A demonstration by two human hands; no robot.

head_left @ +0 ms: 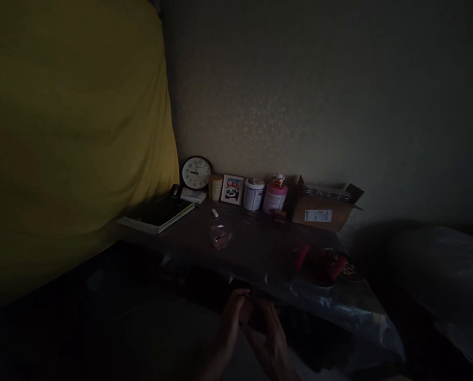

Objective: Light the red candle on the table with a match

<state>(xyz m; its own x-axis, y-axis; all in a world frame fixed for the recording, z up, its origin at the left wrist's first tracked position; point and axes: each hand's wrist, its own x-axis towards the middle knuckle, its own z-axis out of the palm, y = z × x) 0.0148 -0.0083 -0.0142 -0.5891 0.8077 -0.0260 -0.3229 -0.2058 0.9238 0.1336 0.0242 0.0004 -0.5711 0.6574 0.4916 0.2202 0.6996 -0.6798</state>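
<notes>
In dim light, my left hand (232,317) and my right hand (271,327) are close together below the table's front edge. Their fingers are closed around a small reddish-brown object (245,311), whose kind I cannot make out in the dark. Beyond them on the table (248,251) lies a small pinkish box in clear wrap (218,238). Farther back is a short white cylinder (215,213).
A clock (197,172), a panda picture frame (232,189), a white tin (254,193) and a pink-lidded tub (275,199) line the wall. A cardboard box (319,209) stands right of them, a red item (324,267) nearer. A book (159,216) lies left, by a yellow curtain (73,132).
</notes>
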